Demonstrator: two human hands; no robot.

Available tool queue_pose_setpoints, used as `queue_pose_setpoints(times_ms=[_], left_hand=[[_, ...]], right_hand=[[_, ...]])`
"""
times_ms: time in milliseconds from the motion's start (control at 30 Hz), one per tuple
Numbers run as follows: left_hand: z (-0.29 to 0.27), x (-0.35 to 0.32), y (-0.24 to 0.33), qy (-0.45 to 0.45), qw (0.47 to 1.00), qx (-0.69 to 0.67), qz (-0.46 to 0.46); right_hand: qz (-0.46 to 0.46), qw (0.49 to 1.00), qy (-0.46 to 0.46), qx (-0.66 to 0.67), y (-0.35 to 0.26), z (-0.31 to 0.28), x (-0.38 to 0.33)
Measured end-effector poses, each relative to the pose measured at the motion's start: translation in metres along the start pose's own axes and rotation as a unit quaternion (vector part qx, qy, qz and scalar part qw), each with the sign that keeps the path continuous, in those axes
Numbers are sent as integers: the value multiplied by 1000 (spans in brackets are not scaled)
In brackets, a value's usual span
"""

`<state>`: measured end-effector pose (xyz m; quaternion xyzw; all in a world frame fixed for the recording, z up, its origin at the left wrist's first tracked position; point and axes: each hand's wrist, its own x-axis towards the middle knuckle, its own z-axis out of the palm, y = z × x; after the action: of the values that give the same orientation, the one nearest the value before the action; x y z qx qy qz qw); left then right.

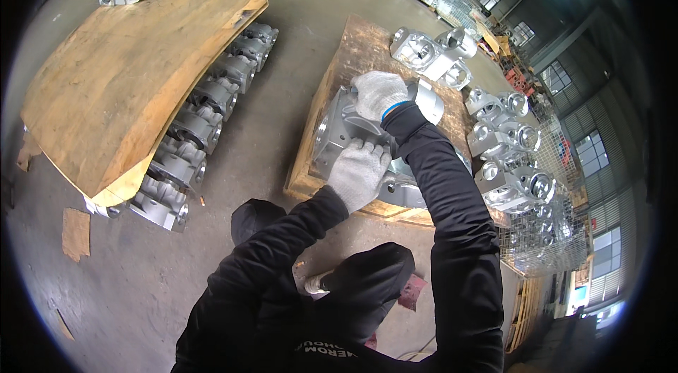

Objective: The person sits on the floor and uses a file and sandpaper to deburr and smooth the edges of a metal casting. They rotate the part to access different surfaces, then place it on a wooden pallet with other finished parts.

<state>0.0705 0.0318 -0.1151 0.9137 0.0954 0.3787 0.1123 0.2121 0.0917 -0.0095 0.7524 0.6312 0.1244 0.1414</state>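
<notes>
A large silver-grey metal casting [330, 134] with round openings lies on a wooden-topped crate in front of me. My left hand [359, 174], in a light grey knitted glove, rests on its near side with the fingers bent over an edge. Farther off, my right hand [380, 94], gloved alike with a blue cuff band, is closed in a fist over the casting's far part. Whatever lies inside that fist is hidden. Beside the right wrist shows a smooth cylindrical metal part [426, 101].
More castings [431, 54] stand at the crate's far end, and several others [505, 136] line its right side near a wire mesh cage [547, 246]. At left, a plywood sheet [134, 83] covers a row of castings [194, 126]. A cardboard scrap [76, 234] lies on the floor.
</notes>
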Motion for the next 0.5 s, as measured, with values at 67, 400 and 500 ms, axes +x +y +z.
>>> queue_pose_setpoints(times_ms=[67,400,500], left_hand=[[2,0,0,1,1000,-1,-2],[3,-1,-1,-25,1000,18,-4],[3,-1,-1,-42,999,14,-6]], right_hand=[[-21,999,25,7,3,2,1],[-83,995,55,-14,7,0,1],[-90,993,76,-7,8,2,-1]])
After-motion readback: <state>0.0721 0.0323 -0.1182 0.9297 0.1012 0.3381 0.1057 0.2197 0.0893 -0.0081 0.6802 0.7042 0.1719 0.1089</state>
